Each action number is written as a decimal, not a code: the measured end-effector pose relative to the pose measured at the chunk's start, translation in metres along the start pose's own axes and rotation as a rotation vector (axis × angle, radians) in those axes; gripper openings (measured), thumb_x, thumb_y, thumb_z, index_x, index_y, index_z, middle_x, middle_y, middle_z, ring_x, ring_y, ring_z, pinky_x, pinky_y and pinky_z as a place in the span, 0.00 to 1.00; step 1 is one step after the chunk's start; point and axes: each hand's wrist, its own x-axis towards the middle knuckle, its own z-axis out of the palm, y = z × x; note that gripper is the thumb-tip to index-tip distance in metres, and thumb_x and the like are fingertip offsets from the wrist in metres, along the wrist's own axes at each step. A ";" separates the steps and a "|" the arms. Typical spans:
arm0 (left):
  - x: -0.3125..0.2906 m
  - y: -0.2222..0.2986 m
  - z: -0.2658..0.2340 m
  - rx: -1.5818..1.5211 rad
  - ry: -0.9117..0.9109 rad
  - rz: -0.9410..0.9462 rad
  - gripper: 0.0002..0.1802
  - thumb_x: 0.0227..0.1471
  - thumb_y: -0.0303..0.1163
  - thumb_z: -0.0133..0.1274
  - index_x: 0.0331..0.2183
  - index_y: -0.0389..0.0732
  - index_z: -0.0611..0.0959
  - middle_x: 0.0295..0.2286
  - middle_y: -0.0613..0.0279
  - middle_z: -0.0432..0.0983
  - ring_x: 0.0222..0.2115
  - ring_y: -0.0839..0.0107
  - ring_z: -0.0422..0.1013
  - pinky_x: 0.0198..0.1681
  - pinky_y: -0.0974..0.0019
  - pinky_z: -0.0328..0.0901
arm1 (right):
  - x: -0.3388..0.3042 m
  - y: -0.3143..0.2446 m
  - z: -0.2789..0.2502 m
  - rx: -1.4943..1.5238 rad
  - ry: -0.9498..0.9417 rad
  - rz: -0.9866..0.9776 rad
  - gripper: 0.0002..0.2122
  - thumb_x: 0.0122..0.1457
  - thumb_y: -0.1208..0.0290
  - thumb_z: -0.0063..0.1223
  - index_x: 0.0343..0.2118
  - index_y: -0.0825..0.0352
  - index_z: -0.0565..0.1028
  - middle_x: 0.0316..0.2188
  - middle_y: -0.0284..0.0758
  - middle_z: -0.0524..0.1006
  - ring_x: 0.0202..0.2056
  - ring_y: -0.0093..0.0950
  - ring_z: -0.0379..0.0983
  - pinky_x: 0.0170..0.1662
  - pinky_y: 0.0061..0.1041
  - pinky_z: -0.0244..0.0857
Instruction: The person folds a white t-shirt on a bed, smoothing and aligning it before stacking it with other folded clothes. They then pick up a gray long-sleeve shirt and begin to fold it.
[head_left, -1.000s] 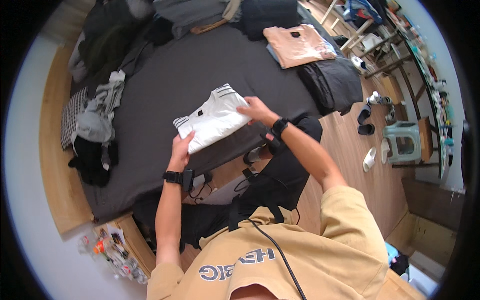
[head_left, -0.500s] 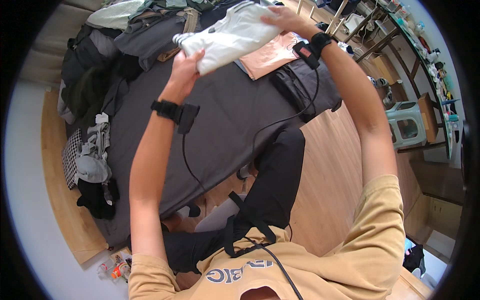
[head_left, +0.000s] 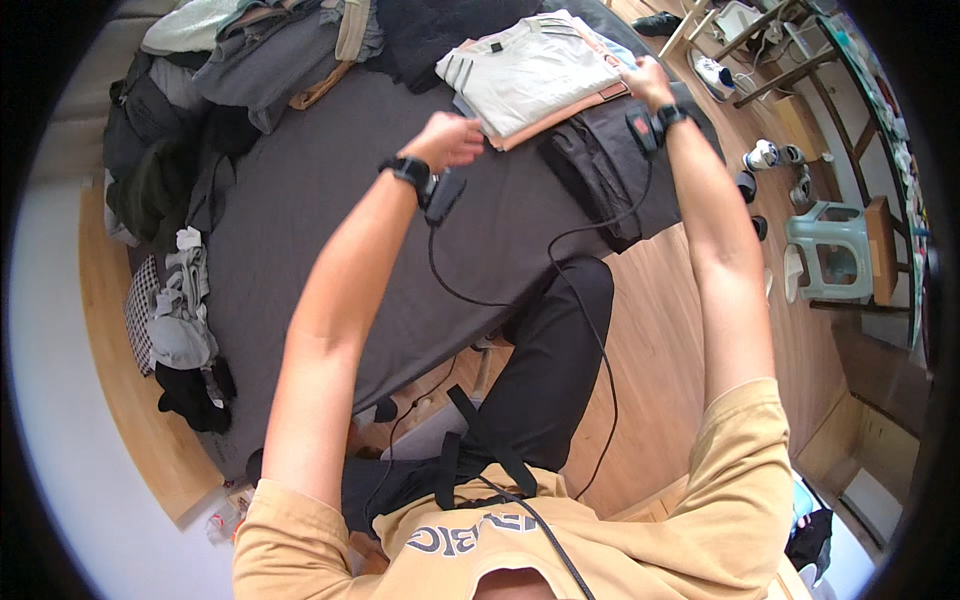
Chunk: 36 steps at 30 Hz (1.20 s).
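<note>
A folded white T-shirt (head_left: 535, 70) with dark stripes on its sleeves lies on a folded peach garment (head_left: 545, 128) at the far side of the bed. Just left of the shirt's near corner is my left hand (head_left: 450, 140), holding nothing, its slightly blurred fingers loosely bent and apart. At the stack's right edge, my right hand (head_left: 648, 82) has its loosely spread fingers by the shirt and peach cloth. Whether they touch the fabric is hard to see. Folded dark grey trousers (head_left: 605, 175) lie on the near side of the stack.
A heap of dark and grey clothes (head_left: 240, 80) covers the bed's far left. Smaller grey garments (head_left: 180, 310) lie along its left edge. Cables hang from the black wrist devices. On the floor at right stand a pale green stool (head_left: 832, 250) and several shoes (head_left: 762, 155).
The white T-shirt, held up between both hands before, now lies on the peach garment. My left hand has let go and moved right; my right hand has come down at the stack's right edge.
</note>
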 end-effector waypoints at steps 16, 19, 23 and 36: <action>-0.230 -0.261 -0.187 -0.077 0.564 0.162 0.17 0.66 0.38 0.53 0.52 0.42 0.83 0.45 0.65 0.82 0.42 0.77 0.76 0.43 0.67 0.71 | -0.266 -0.161 0.091 0.201 -0.234 -0.953 0.09 0.62 0.80 0.55 0.43 0.65 0.81 0.50 0.40 0.81 0.57 0.43 0.73 0.62 0.38 0.65; -0.272 -0.315 -0.218 -0.054 0.745 0.097 0.16 0.65 0.37 0.54 0.50 0.42 0.85 0.42 0.66 0.81 0.40 0.77 0.75 0.41 0.68 0.70 | -0.321 -0.199 0.132 0.248 -0.444 -1.022 0.08 0.61 0.80 0.56 0.42 0.66 0.81 0.50 0.38 0.81 0.57 0.42 0.73 0.62 0.37 0.65; -0.309 -0.374 -0.251 -0.016 0.867 0.135 0.16 0.64 0.36 0.54 0.49 0.39 0.85 0.43 0.62 0.82 0.42 0.71 0.76 0.45 0.64 0.71 | -0.390 -0.247 0.185 0.302 -0.659 -1.058 0.08 0.60 0.80 0.56 0.42 0.65 0.81 0.51 0.38 0.81 0.56 0.43 0.73 0.60 0.38 0.67; -0.341 -0.524 -0.246 0.458 1.470 0.056 0.23 0.60 0.32 0.52 0.56 0.37 0.78 0.63 0.43 0.66 0.66 0.46 0.60 0.71 0.44 0.52 | -0.539 -0.456 0.278 0.143 -0.934 -1.148 0.18 0.60 0.76 0.56 0.54 0.65 0.75 0.54 0.42 0.78 0.59 0.43 0.73 0.62 0.39 0.66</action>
